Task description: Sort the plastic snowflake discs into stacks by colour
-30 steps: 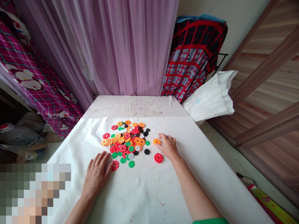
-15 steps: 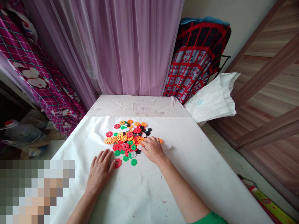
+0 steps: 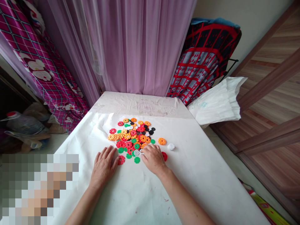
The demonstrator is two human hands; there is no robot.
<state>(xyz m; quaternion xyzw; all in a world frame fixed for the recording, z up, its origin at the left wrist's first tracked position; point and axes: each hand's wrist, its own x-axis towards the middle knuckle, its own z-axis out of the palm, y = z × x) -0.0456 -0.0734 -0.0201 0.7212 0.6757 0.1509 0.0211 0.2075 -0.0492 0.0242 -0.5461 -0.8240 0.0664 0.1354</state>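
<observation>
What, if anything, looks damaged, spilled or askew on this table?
Small reddish marks on the near part of the white cloth look odd against its plain surface; stains or scraps, I cannot tell. The cloth is creased beyond the left hand. Nothing stands out in the heap of discs.

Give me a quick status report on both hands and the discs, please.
Left hand spread, beside a red flower-shaped disc. Right hand at near right edge of flower-shaped disc pile; grip unclear. Right hand partly hiding another red disc.
</observation>
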